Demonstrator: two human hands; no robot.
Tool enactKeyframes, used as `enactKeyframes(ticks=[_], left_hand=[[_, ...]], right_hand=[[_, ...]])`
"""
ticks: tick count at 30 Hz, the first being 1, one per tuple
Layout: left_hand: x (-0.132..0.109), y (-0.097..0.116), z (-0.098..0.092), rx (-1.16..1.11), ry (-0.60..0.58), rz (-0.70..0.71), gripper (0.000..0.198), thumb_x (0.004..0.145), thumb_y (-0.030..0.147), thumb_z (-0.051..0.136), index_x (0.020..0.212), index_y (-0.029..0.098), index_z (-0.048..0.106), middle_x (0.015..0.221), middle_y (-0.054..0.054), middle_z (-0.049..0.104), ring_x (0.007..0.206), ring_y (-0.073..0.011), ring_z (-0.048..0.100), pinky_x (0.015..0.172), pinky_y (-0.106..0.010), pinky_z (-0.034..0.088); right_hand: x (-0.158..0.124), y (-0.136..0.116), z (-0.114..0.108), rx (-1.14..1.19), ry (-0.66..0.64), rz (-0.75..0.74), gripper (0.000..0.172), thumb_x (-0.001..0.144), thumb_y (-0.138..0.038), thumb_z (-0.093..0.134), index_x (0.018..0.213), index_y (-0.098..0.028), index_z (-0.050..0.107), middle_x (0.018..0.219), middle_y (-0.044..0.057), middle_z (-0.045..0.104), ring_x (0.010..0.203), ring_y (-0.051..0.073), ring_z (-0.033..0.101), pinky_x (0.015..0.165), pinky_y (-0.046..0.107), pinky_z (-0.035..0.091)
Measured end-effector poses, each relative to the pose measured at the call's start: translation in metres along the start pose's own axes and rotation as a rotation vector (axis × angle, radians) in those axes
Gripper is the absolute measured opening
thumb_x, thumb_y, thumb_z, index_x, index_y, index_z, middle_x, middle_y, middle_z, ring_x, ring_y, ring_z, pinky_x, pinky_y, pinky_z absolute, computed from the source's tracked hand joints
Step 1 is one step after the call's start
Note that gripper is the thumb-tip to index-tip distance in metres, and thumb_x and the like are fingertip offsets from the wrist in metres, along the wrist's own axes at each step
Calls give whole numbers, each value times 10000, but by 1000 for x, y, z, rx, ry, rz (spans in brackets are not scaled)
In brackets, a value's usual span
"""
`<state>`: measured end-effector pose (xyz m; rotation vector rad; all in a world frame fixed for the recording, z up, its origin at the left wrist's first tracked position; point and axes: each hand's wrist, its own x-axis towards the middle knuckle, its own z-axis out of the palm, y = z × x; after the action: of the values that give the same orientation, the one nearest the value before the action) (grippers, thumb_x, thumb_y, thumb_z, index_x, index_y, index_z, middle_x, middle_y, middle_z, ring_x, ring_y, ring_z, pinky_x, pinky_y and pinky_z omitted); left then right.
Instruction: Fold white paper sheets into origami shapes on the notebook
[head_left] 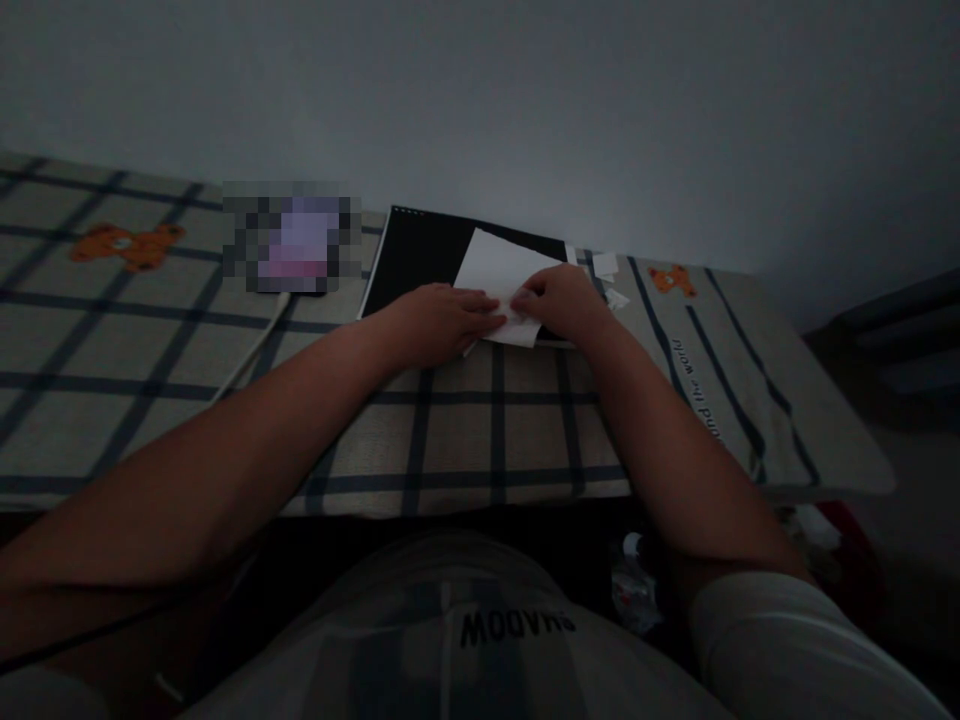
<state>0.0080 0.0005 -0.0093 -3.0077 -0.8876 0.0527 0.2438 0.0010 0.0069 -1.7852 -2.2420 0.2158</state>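
A white sheet of paper (499, 262) lies on a black flat notebook or folder (420, 250) near the wall. My left hand (442, 322) rests on the paper's lower left part, fingers stretched out flat and pointing right. Over the paper's right side, my right hand (562, 298) is closed, thumb and fingertips pinched together low against the sheet. Whatever sits between those fingertips is too small and dim to make out. The fingertips of both hands nearly meet. Part of the paper's near edge is covered by the hands.
Small white paper scraps (606, 266) lie right of the notebook. On the left is a phone (304, 240), blurred out, with a white cable (251, 360). A checked cloth (495, 430) covers the table. Below its front edge are a clear plastic bottle (634, 585) and a red bin (855, 550).
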Motion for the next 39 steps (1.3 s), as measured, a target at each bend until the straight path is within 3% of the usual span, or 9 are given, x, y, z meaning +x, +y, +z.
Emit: enactKeyframes(ticks=[3, 10, 19, 26, 33, 39], left_hand=[[0, 0, -1, -3, -8, -3, 579, 1083, 208, 502, 1650, 321, 535, 1735, -74, 536, 1597, -257, 501, 1278, -434, 403], [1, -1, -3, -9, -31, 5, 586, 1083, 188, 491, 1657, 299, 531, 1734, -91, 534, 1600, -264, 501, 1287, -436, 396], [2, 0, -3, 4, -38, -2, 582, 1095, 190, 461, 1663, 297, 530, 1736, -88, 533, 1601, -263, 503, 1275, -435, 412], [1, 0, -5, 4, -22, -11, 591, 1095, 196, 471, 1664, 341, 539, 1726, -75, 549, 1569, -283, 548, 1264, -464, 441], [1, -5, -3, -59, -1, -34, 559, 1136, 247, 407, 1684, 295, 513, 1712, -70, 565, 1574, -253, 546, 1279, -432, 427], [2, -7, -2, -106, 15, -24, 494, 1167, 296, 370, 1579, 220, 633, 1657, -74, 626, 1573, -240, 543, 1309, -406, 387]], right_hand=[[-4, -11, -5, -13, -27, 40, 238, 943, -194, 671, 994, -96, 882, 885, 142, 808, 813, 234, 705, 802, 382, 527], [-3, -18, -10, -66, -32, 81, 266, 944, -202, 687, 1077, -90, 888, 917, 142, 821, 893, 251, 732, 859, 372, 523], [5, -18, -10, -71, -79, 122, 232, 942, -191, 687, 999, -91, 888, 827, 140, 791, 761, 228, 685, 746, 365, 502], [6, -16, -8, -59, -66, 102, 211, 906, -179, 684, 910, -112, 884, 727, 97, 741, 732, 208, 654, 770, 375, 485], [2, -15, -7, -33, -48, 74, 208, 922, -202, 690, 909, -119, 880, 747, 82, 734, 708, 184, 604, 735, 360, 448], [2, -15, -7, -29, -38, 89, 201, 917, -216, 702, 922, -111, 873, 774, 90, 741, 733, 195, 619, 771, 367, 466]])
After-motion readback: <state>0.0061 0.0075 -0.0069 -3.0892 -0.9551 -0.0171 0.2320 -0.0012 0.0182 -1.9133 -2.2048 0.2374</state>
